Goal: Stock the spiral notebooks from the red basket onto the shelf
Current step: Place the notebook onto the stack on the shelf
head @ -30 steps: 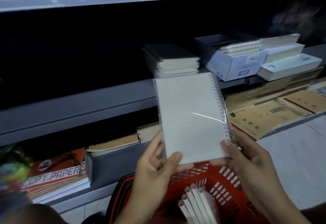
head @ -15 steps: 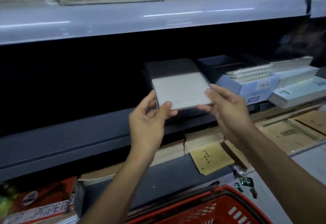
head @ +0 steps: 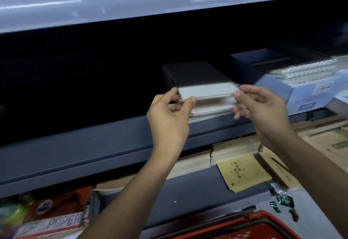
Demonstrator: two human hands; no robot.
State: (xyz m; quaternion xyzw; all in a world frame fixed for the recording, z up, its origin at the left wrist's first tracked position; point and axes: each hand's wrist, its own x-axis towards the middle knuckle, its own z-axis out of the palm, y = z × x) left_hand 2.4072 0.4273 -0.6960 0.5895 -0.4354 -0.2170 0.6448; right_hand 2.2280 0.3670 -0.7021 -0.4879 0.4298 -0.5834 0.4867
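Both hands pinch the near corners of the white plastic-wrapped spiral notebook (head: 205, 91), left hand (head: 170, 115) and right hand (head: 261, 110) squaring it flat atop the matching pile (head: 211, 107) on the grey metal shelf (head: 94, 144). Gripping at the edges likely lets it slide inward aligned; the red plastic basket (head: 244, 227) waits below

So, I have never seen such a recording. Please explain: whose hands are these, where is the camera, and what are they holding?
No machine here: a person wears one camera on the head, looking down at both bare hands. The left hand and right hand each pinch a near corner of a notebook, laying it on a stack on the grey shelf. Right of it stands a box of more notebooks. The red basket sits at the bottom.
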